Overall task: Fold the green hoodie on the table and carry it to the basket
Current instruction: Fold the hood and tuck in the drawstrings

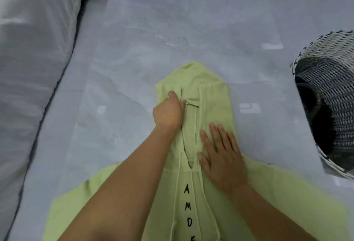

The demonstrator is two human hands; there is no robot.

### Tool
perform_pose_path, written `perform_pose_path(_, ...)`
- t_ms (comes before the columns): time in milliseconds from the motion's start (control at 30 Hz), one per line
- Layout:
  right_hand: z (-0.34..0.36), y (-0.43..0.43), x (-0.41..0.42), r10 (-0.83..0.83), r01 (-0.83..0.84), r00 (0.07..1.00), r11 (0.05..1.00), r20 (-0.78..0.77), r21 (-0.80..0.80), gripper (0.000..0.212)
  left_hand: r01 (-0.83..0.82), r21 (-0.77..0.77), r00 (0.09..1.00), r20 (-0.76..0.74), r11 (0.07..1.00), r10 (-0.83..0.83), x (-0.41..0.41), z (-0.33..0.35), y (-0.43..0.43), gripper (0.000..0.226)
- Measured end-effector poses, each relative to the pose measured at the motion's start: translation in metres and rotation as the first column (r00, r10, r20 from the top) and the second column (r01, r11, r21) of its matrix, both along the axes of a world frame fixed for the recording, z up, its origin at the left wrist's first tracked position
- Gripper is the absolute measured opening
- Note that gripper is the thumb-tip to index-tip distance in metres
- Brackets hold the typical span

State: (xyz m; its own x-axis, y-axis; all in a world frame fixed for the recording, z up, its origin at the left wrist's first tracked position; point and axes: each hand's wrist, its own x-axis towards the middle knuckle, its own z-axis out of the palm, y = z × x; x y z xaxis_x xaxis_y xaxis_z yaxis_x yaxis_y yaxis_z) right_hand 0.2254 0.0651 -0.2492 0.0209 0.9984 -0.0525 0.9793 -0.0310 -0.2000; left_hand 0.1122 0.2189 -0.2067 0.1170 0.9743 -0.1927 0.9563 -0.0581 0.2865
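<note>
Hoodie [216, 102], green: soft pale-green knit, matte, fleece-like; it lies spread front-up on the table [172, 20], body at the near edge and partly under my view of the forearms; shoulders widen to the lower left and lower right, cut by the frame. Long axis runs near to far, straight away from the wearer; hood at the far end, its peak pointing at the table's far side; hood pressed flat into a rough pentagon, with a stitched band along the opening.
Lettering [187, 207]: black capitals A, M, D, E in a column down the chest, along that same axis; below the E I cannot read.
Drawstrings [177, 187]: two thin cords of the same green, lying from the neck toward the near edge.
Left hand [168, 112]: fingers curled, gripping a fold of cloth at the left edge of the hood opening.
Right hand [222, 158]: flat, fingers straight and slightly spread, palm pressed on the hood's right half just above the neckline.
Sheet over the table: pale grey, smooth, faintly creased; small pale rectangular marks [250, 108] on it.
Basket [329, 95]: woven, white strands over dark, rounded rim; at the table's right edge, well apart from the hood; interior dark, contents I cannot tell.
Bedding [34, 49]: white, wrinkled, padded; off the table's left side.
</note>
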Motion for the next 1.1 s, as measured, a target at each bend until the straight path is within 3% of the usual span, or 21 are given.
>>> perform_pose_path(100,0.0,-0.002,0.001,0.011,-0.011,1.0,1.0,-0.008,0.013,0.058,0.016,-0.049,0.996,0.086,0.999,-0.012,-0.01,0.001,0.001,0.023)
perform_pose_path(200,0.006,0.001,0.003,0.006,-0.002,0.998,0.997,-0.056,0.072,0.053,-0.062,-0.154,0.955,0.278,0.986,0.104,-0.018,0.004,0.006,0.013)
perform_pose_path(300,0.023,0.034,0.0,-0.202,0.233,0.958,0.962,-0.205,0.141,0.047,-0.132,-0.228,0.836,0.497,0.965,0.232,-0.02,0.013,0.016,0.026)
perform_pose_path(367,0.035,0.067,0.0,-0.321,0.361,0.905,0.926,-0.278,0.106,0.05,-0.112,-0.144,0.8,0.574,0.983,0.175,-0.013,0.02,0.013,0.024)
perform_pose_path(400,0.039,0.084,0.001,-0.342,0.363,0.892,0.932,-0.295,0.017,0.05,-0.095,-0.087,0.809,0.574,0.992,0.127,-0.007,0.022,0.009,0.018)
perform_pose_path(467,0.036,0.103,0.005,-0.323,0.306,0.901,0.946,-0.291,-0.105,0.043,-0.05,-0.04,0.861,0.505,0.998,0.063,0.01,0.019,-0.003,0.006)
perform_pose_path(533,0.032,0.103,0.007,-0.269,0.253,0.907,0.963,-0.325,-0.089,0.039,-0.032,-0.07,0.914,0.401,0.997,0.057,0.027,0.008,-0.016,0.015)
perform_pose_path(633,0.027,0.093,0.012,-0.179,0.184,0.893,0.983,-0.412,-0.029,0.039,-0.067,-0.044,0.898,0.432,0.997,0.079,0.031,0.0,-0.028,0.024)
perform_pose_path(733,0.027,0.094,0.018,-0.072,0.137,0.91,0.981,-0.408,0.133,0.036,0.125,0.148,0.936,0.311,0.981,-0.166,0.003,-0.014,-0.042,0.04)
perform_pose_path(800,0.019,0.099,0.02,-0.017,0.076,0.958,0.977,-0.285,0.199,0.044,0.289,0.327,0.933,0.115,0.9,-0.341,-0.014,-0.031,-0.049,0.043)
perform_pose_path(833,0.013,0.1,0.019,0.009,0.031,0.978,0.981,-0.209,0.189,0.048,0.346,0.345,0.923,0.043,0.872,-0.383,-0.018,-0.039,-0.05,0.044)
perform_pose_path(900,0.002,0.102,0.013,0.043,-0.031,0.994,0.993,-0.101,0.118,0.055,0.363,0.238,0.931,-0.045,0.901,-0.363,-0.019,-0.044,-0.048,0.051)
perform_pose_path(1000,-0.002,0.106,0.009,0.047,-0.047,0.998,0.999,-0.04,0.005,0.067,0.312,0.094,0.95,-0.057,0.945,-0.308,-0.011,-0.041,-0.04,0.064)
perform_pose_path(1100,0.01,0.104,0.015,0.062,-0.061,0.983,0.998,-0.175,0.011,0.072,0.322,0.22,0.947,-0.062,0.921,-0.316,-0.016,-0.033,-0.05,0.062)
